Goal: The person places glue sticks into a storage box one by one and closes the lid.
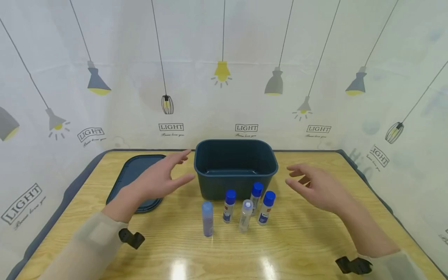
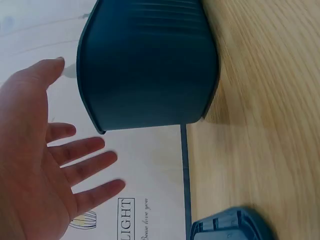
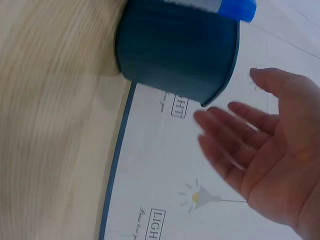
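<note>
Left hand and right hand, fingers spread, holding nothing, flank blue bin; 5 bottles in front.

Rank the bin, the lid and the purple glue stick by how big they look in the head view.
1. Bin, largest.
2. Lid, partly hidden behind the left hand, so its rank is unsure.
3. Purple glue stick, smallest.

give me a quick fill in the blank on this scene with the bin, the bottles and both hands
1. The left hand and right hand are both ____, holding nothing.
2. The dark blue bin stands ____ the two hands.
3. The bin's lid lies flat on the table, under the ____ hand.
4. The number of small bottles standing in front of the bin is ____.

Missing words: open; between; left; five
</note>
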`<state>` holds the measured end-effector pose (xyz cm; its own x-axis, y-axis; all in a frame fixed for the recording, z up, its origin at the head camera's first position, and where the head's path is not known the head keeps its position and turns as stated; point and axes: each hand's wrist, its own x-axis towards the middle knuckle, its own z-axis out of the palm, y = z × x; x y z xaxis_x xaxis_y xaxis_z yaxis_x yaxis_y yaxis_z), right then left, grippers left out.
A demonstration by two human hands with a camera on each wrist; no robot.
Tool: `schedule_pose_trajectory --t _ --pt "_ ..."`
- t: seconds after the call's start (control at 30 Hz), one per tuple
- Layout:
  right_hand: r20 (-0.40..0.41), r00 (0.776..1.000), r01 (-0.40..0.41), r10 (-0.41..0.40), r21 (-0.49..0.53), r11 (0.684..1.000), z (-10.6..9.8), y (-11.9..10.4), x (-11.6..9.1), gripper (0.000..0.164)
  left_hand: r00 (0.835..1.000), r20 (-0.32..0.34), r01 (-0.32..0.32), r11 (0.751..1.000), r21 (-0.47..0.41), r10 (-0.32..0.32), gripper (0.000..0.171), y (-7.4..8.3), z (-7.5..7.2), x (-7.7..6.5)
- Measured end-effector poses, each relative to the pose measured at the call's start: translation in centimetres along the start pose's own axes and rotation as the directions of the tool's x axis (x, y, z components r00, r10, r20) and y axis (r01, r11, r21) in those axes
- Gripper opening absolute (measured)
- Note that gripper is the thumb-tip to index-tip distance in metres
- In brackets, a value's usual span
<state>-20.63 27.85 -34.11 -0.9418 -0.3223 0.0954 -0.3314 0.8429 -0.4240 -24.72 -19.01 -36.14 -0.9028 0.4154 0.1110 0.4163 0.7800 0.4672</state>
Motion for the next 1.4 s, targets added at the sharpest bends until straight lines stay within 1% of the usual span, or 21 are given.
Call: schedule_pose_trajectory --t 0.07,0.17,0.23,0.3,0.37,0.47,0.63,0.73,0.83,0.97,1.07,1.2,1.3,1.4 --pt "0.001 1.000 0.026 -0.027 0.099 0.995 0.4 -0.5 -0.2 0.046 1.000 0.013 -0.005 0.998 -0.066 0.006 0.093 0.0 0.2 0.8" --pt "0.014 0.997 0.065 -0.070 0.224 0.972 1.1 -1.3 -0.5 0.032 0.999 0.038 -0.007 0.993 -0.120 0.011 0.093 0.0 0.6 2.0" --pt "0.026 0.994 0.094 -0.106 0.283 0.954 1.6 -1.7 -0.6 0.028 0.998 0.056 0.015 0.991 -0.134 -0.008 0.096 0.1 0.8 2.7" --pt "0.044 0.990 0.110 -0.131 0.322 0.940 2.0 -2.1 -0.7 0.028 0.997 0.077 0.032 0.991 -0.133 -0.022 0.100 0.1 1.1 3.2" --pt "0.059 0.987 0.118 -0.147 0.347 0.930 2.4 -2.4 -0.8 0.029 0.995 0.094 0.053 0.991 -0.120 -0.042 0.103 0.2 1.3 3.6" --pt "0.076 0.982 0.132 -0.170 0.365 0.922 2.9 -2.6 -0.9 0.033 0.993 0.112 0.057 0.993 -0.105 -0.045 0.104 0.1 1.5 4.0" --pt "0.094 0.975 0.154 -0.203 0.374 0.914 3.5 -2.8 -0.9 0.037 0.990 0.126 0.070 0.992 -0.105 -0.056 0.103 -0.1 1.5 3.8" --pt "0.101 0.974 0.153 -0.204 0.376 0.914 3.8 -2.7 -0.9 0.039 0.990 0.127 0.072 0.992 -0.100 -0.059 0.103 -0.1 1.6 3.8" --pt "0.101 0.974 0.152 -0.203 0.373 0.915 4.0 -2.4 -0.9 0.038 0.990 0.126 0.080 0.992 -0.102 -0.067 0.103 -0.1 1.6 3.7" --pt "0.087 0.976 0.154 -0.198 0.360 0.920 4.1 -2.3 -1.0 0.031 0.991 0.117 0.078 0.989 -0.125 -0.064 0.103 -0.2 1.8 3.6" --pt "0.047 0.977 0.181 -0.209 0.345 0.921 3.8 -2.3 -1.3 0.028 0.992 0.113 0.074 0.986 -0.150 -0.057 0.102 -0.3 2.0 3.5" --pt "-0.063 0.969 0.245 -0.238 0.331 0.911 2.6 -2.7 -1.7 0.027 0.992 0.109 0.084 0.980 -0.179 -0.065 0.101 -0.4 2.3 3.5" --pt "-0.165 0.954 0.291 -0.250 0.319 0.902 1.3 -3.1 -1.9 0.031 0.992 0.102 0.093 0.977 -0.191 -0.075 0.101 -0.4 2.5 3.5" --pt "-0.272 0.926 0.342 -0.264 0.300 0.890 0.0 -3.6 -1.8 0.036 0.993 0.088 0.096 0.977 -0.190 -0.081 0.101 -0.4 2.5 3.4"
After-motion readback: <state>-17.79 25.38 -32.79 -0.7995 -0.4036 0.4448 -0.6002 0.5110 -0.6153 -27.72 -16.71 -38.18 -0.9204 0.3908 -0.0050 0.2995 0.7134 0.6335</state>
